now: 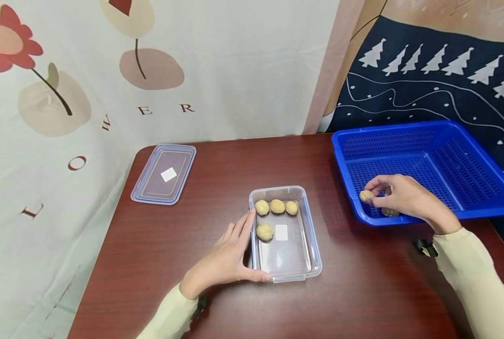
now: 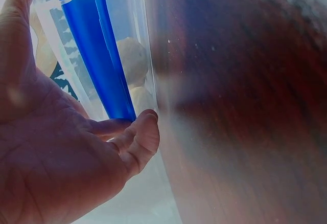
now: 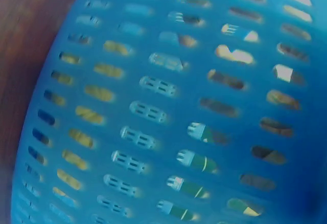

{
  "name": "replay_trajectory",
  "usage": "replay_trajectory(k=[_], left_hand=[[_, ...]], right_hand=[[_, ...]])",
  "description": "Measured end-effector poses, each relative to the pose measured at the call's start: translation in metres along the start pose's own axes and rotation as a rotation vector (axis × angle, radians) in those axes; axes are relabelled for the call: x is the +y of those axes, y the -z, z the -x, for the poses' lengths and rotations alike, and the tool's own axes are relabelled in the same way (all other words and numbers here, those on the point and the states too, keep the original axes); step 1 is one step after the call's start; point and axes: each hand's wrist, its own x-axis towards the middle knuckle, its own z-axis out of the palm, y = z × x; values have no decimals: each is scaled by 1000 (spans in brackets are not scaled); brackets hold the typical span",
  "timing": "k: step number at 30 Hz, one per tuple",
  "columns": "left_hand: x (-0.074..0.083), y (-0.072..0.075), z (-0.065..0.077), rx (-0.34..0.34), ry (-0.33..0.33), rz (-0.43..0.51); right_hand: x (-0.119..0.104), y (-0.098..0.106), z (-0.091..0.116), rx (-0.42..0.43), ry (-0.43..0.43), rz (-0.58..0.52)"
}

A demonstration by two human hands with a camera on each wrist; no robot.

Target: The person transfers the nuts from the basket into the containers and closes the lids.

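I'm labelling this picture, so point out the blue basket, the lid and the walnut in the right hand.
Blue basket (image 1: 396, 165): head view, on its bare floor.
Lid (image 1: 160, 186): head view, on its clear panel.
Pinched walnut (image 1: 365, 196): head view, on its exposed shell.

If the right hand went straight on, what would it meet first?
Likely the blue basket's left wall, just past the pinched walnut; depth is unclear, so the hand may pass over.

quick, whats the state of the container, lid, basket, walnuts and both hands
Clear container: upright, uncovered
Lid: off, lying flat on the table
Blue basket: upright, open-topped
Four walnuts: resting inside the container
Another walnut: pinched in the right hand
Left hand: touching the container
Right hand: at the basket, holding that walnut
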Motion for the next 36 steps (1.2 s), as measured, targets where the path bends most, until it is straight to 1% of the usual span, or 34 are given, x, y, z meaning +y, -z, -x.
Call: replay_trajectory(k=[3,6,10,14,20,23,27,31,36], left_hand=[[0,-1,0,-4,6,4],[0,-1,0,-2,8,6],[1,-1,0,-2,9,9],[1,0,3,-6,12,9],[0,0,1,-1,1,6],[-1,0,0,-4,2,6],[-1,0,0,-4,1,6],[-1,-1,0,-1,-3,6],[-1,-1,0,1,0,8]], right_hand=[[-4,-3,3,85,-7,-35],[-8,-7,7,149,11,-66],[-10,-13,10,207,42,-97],[-14,-18,12,260,49,-131],[-20,-20,15,341,23,-184],[-24,-21,16,363,17,-219],[-27,-26,16,406,46,-249],[-30,-31,14,462,98,-247],[-34,-37,13,480,148,-255]])
